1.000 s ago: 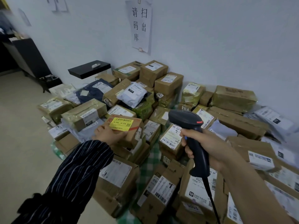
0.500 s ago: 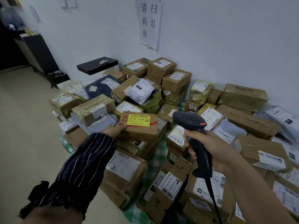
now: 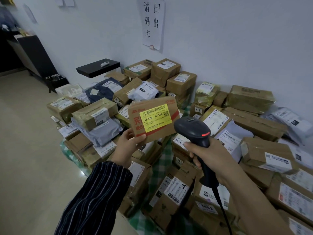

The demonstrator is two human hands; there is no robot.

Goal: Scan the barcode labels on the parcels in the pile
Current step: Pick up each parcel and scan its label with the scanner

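— Hands?
— Left hand (image 3: 129, 145) pinches a cardboard parcel (image 3: 153, 119) by its lower corner, yellow barcode label (image 3: 155, 117) facing up. Right hand (image 3: 209, 156) wraps the black scanner (image 3: 194, 131) handle, head just beside the label.
— Where?
— Above the parcel pile (image 3: 254, 133) along the wall.

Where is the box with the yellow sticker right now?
In the head view, the box with the yellow sticker is near the middle, held up above the parcel pile by the left hand, just left of the black scanner.

"J6-S06" on yellow label (image 3: 155, 117)
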